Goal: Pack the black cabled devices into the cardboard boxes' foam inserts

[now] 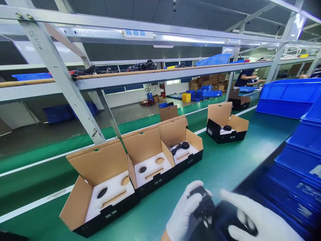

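Observation:
Both of my hands wear white gloves at the bottom of the head view. My left hand (184, 209) is closed around a black, glossy device (204, 204), its fingers wrapped over the top; its exact kind is unclear. To the right, my right hand (263, 217) is blurred, with its fingers curled around something dark that I cannot make out. Beyond my hands, open cardboard boxes stand in a row on the green belt. The near box (105, 201) and the middle box (150, 175) hold white foam with cutouts. A third box (188, 150) has a black cabled part on its foam.
Another open box (227, 129) with a black part stands farther along the belt (253, 147). Stacked blue crates (298, 167) rise close on the right. A metal shelf frame (65, 80) crosses above the belt. A person (245, 78) works in the distance.

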`<state>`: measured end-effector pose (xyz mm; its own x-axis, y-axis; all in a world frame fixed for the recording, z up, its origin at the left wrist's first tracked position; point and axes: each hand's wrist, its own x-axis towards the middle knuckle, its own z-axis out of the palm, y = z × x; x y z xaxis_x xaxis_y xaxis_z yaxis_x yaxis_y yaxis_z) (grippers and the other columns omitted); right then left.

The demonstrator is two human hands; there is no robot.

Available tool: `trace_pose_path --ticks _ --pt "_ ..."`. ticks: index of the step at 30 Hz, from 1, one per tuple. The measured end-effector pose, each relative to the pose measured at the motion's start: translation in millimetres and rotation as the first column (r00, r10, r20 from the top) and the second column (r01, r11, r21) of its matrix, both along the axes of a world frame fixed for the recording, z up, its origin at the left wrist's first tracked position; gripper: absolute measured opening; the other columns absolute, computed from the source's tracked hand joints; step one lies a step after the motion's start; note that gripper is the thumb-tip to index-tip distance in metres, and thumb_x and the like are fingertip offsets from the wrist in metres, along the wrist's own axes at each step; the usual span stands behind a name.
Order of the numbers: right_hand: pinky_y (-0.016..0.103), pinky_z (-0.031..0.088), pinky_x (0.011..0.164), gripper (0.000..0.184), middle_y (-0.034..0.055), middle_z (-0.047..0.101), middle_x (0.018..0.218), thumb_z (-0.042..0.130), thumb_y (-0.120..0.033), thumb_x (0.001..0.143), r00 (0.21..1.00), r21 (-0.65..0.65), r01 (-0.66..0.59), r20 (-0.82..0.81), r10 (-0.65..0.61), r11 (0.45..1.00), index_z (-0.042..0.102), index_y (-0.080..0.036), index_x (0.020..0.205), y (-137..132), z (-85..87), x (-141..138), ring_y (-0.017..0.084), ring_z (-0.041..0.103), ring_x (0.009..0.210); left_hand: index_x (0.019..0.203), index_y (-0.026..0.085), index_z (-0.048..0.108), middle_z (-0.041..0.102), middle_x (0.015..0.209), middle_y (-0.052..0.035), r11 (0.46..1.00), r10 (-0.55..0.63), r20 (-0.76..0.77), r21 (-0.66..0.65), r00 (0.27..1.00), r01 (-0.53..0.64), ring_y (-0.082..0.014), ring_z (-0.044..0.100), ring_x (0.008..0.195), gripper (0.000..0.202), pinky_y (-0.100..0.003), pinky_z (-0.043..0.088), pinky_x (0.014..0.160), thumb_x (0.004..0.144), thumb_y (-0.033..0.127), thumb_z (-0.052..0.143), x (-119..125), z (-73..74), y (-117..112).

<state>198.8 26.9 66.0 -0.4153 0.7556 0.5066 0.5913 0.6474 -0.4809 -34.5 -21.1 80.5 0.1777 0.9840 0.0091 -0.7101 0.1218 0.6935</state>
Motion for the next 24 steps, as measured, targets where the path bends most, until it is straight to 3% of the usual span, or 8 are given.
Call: trace_pose_path --ticks 3,6,8,11,15,19,22,24 --pt "0.037 0.061 0.076 0.076 0.001 0.07 0.123 0.074 -0.03 0.067 0.965 -0.002 -0.18 0.193 0.177 0.984 0.053 -0.037 0.14 -2.7 29.1 -38.9 0.027 0.07 0.093 0.137 0.02 0.044 0.063 0.126 -0.013 0.998 -0.049 -0.303 -0.044 0.952 0.037 -0.0259 0.063 0.108 0.08 -0.037 0.049 0.094 0.073 0.051 0.082 -0.5 8.1 -7.7" --pt "0.037 0.058 0.07 0.049 0.0003 0.073 0.102 0.068 -0.022 0.07 0.934 0.003 -0.282 0.23 0.274 0.959 0.064 -0.033 0.118 -2.3 46.2 -72.0 0.024 0.068 0.081 0.146 0.022 0.039 0.056 0.139 -0.0137 0.994 0.016 -0.595 -0.077 0.804 -0.077 -0.0327 0.049 0.132 0.088 -0.047 0.031 0.116 0.075 0.055 0.079 -11.2 22.5 -13.8" --pt "0.039 0.059 0.073 0.041 0.0015 0.072 0.098 0.068 -0.022 0.071 0.957 0.019 -0.258 0.139 0.253 0.966 0.063 -0.03 0.111 -1.3 46.8 -84.6 0.025 0.068 0.084 0.145 0.023 0.044 0.054 0.142 -0.0133 0.995 0.041 -0.493 -0.055 0.869 -0.078 -0.0321 0.043 0.138 0.073 -0.049 0.026 0.119 0.087 0.063 0.061 -18.3 28.2 -15.5" --pt "0.045 0.06 0.087 0.061 0.0077 0.069 0.116 0.076 -0.033 0.07 0.966 0.001 -0.197 -0.173 0.194 0.98 0.052 -0.028 0.127 -2.5 36.5 -93.8 0.03 0.069 0.102 0.136 0.019 0.055 0.057 0.139 -0.0151 0.999 -0.005 -0.091 0.045 0.996 0.009 -0.0306 0.047 0.135 0.054 -0.052 0.03 0.118 0.1 0.055 0.039 -20.7 21.0 -15.1" --pt "0.052 0.061 0.09 0.067 0.0123 0.064 0.127 0.073 -0.046 0.078 0.922 -0.149 -0.153 -0.378 0.087 0.977 0.045 -0.027 0.135 -13.8 21.1 -103.6 0.035 0.067 0.11 0.13 0.024 0.063 0.062 0.135 -0.0087 0.998 0.066 0.042 0.018 0.997 -0.067 -0.0252 0.047 0.136 0.042 -0.042 0.025 0.123 0.093 0.046 0.061 -12.5 -18.9 -11.0" --pt "0.057 0.058 0.094 0.061 0.0136 0.061 0.13 0.07 -0.05 0.081 0.944 -0.027 -0.007 -0.329 -0.002 1.0 0.046 -0.029 0.133 -26.4 21.2 -110.1 0.039 0.063 0.114 0.111 0.026 0.075 0.065 0.131 -0.006 0.984 0.174 0.102 -0.062 0.98 -0.168 -0.0288 0.039 0.143 0.052 -0.036 0.028 0.124 0.069 0.055 0.084 0.8 -47.2 -8.0" --pt "0.059 0.054 0.099 0.06 0.013 0.058 0.135 0.064 -0.048 0.086 0.969 0.069 -0.02 -0.246 0.037 0.997 0.044 -0.03 0.139 -26.6 26.4 -106.7 0.041 0.059 0.121 0.119 0.024 0.072 0.06 0.138 -0.0085 0.978 0.201 0.22 -0.102 0.954 -0.182 -0.0326 0.039 0.143 0.064 -0.04 0.037 0.121 0.068 0.063 0.08 13.5 -34.3 -15.1" --pt "0.056 0.058 0.096 0.072 0.0131 0.057 0.138 0.065 -0.051 0.084 0.981 0.124 -0.067 -0.174 0.088 0.99 0.037 -0.029 0.147 -21.1 26.8 -100.9 0.041 0.06 0.12 0.122 0.027 0.07 0.059 0.141 -0.006 0.972 0.223 0.263 -0.128 0.939 -0.196 -0.0296 0.043 0.141 0.061 -0.036 0.04 0.118 0.073 0.062 0.077 20.5 -18.0 -21.7"
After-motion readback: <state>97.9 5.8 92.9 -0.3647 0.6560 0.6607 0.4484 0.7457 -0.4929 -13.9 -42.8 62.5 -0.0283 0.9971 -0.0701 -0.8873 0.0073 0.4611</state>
